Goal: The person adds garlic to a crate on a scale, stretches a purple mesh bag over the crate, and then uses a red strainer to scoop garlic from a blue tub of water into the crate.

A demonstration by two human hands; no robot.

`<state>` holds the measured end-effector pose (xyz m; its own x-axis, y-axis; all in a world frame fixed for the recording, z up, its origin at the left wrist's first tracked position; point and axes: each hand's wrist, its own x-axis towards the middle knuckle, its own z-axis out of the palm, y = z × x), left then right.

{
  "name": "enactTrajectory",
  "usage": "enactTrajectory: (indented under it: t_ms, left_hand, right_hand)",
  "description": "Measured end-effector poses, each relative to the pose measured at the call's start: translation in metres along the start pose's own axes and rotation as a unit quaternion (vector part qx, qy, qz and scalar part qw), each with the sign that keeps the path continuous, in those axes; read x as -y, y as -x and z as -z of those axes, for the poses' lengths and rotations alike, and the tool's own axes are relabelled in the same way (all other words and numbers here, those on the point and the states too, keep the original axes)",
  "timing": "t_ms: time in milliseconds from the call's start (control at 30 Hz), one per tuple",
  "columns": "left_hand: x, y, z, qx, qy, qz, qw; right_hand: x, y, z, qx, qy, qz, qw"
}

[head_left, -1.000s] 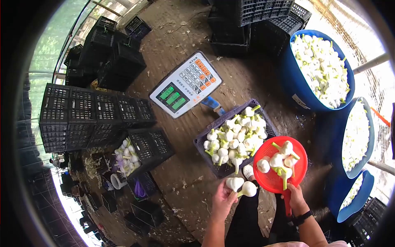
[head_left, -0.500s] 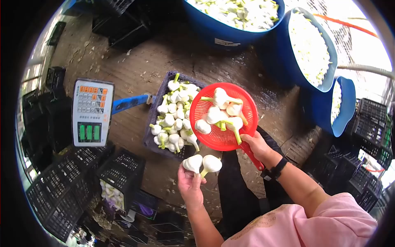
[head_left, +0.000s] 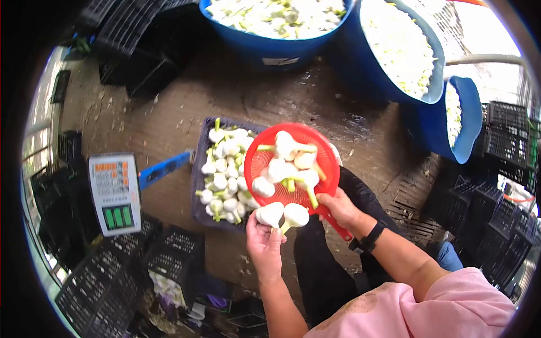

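Observation:
My left hand [head_left: 265,248] is closed on garlic bulbs [head_left: 295,215], gripping them by their short stems with the white heads pointing up. They overlap the lower rim of a red colander [head_left: 256,155] in the view. Closed around the colander's handle is my right hand [head_left: 341,209]. Several garlic bulbs with green stem ends lie in the colander. Below and left of it stands a dark purple crate [head_left: 198,183] full of garlic bulbs [head_left: 221,169], partly hidden by the colander.
A scale display [head_left: 115,194] on a blue arm [head_left: 163,169] stands left of the crate. Large blue tubs [head_left: 265,48] heaped with garlic line the far side. Black plastic crates [head_left: 101,276] are stacked at left, with more black crates [head_left: 507,135] at right.
My left hand has moved up with the garlic bulbs, closer to the colander's lower rim. The view has turned, shifting the tubs and colander left and the scale display lower.

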<state>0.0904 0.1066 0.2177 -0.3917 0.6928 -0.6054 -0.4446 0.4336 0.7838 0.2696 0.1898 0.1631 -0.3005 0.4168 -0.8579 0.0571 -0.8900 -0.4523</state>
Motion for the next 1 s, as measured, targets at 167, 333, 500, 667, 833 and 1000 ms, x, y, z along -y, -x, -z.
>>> enactTrajectory:
  t_ms: [167, 333, 500, 667, 833, 1000]
  left_hand:
    - [0.027, -0.019, -0.038, -0.007, -0.394, -0.139, 0.909]
    - [-0.002, -0.007, -0.109, 0.084, -0.523, -0.250, 0.811]
    - [0.005, 0.000, -0.181, 0.117, -0.443, -0.240, 0.856]
    - [0.057, -0.029, -0.287, 0.082, -0.366, -0.158, 0.913]
    - [0.140, -0.054, -0.505, 0.188, -0.324, -0.086, 0.923]
    - [0.211, -0.067, -0.702, 0.331, -0.335, -0.053, 0.880]
  right_hand:
    - [-0.019, 0.001, 0.021, -0.002, -0.053, -0.020, 0.998]
    - [-0.030, 0.009, 0.065, 0.045, -0.267, -0.033, 0.962]
    - [0.005, 0.030, 0.171, 0.053, -0.302, -0.019, 0.952]
    - [0.042, 0.055, 0.336, 0.015, -0.340, 0.033, 0.940]
    - [0.083, 0.126, 0.537, -0.153, -0.298, 0.093, 0.938]
    - [0.091, 0.168, 0.698, -0.353, -0.247, 0.110, 0.896]
